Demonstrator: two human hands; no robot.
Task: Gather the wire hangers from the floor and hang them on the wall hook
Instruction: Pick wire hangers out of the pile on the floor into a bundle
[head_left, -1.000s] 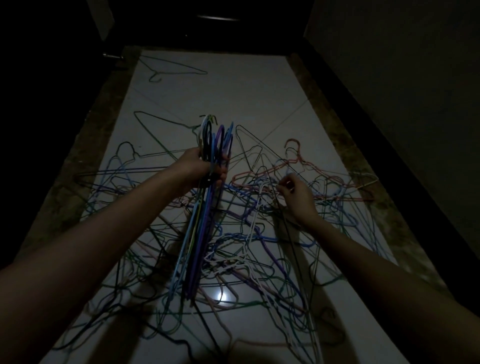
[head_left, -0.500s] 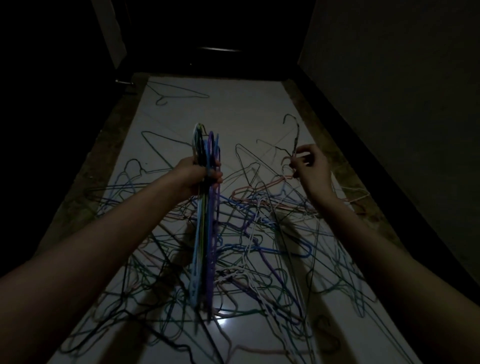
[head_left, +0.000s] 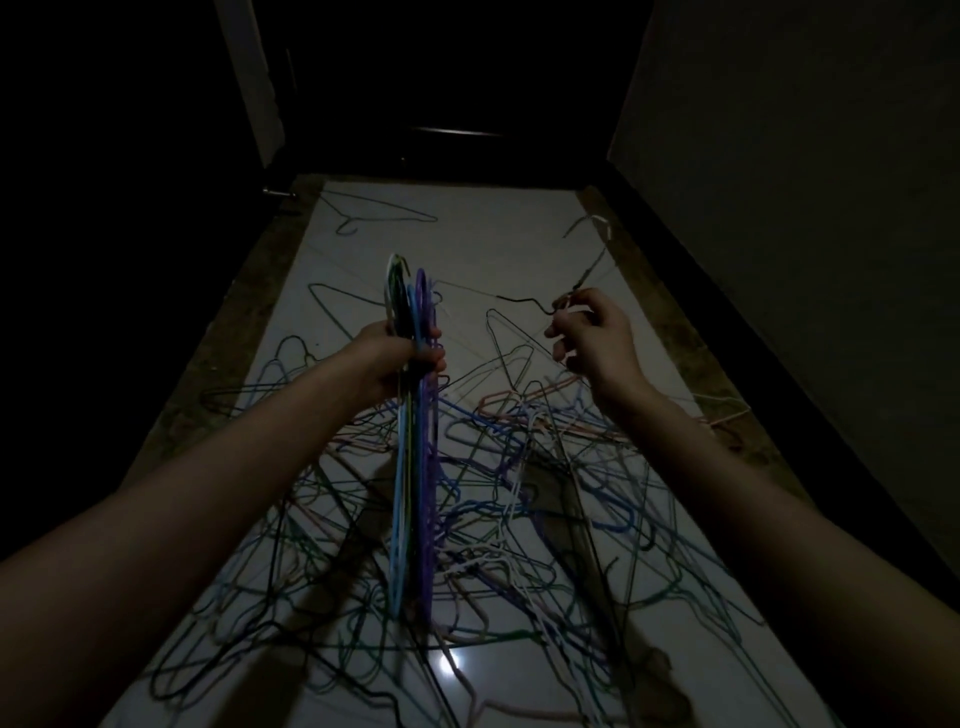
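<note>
Wall hook unseen; dim tangled hangers (head_left: 519, 493) underfoot, edges cropped.

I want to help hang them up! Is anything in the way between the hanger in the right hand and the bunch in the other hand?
Nothing visible. The right hand pinches a dark hanger in open air, apart from the bunch the left hand grips.

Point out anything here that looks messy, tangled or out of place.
A tangled pile of wire hangers sprawls across the floor, interlocked. Two strays lie apart, farther off. The left hand grips a neat bundle; the right hand pinches a dark hanger. No wall hook shows.
</note>
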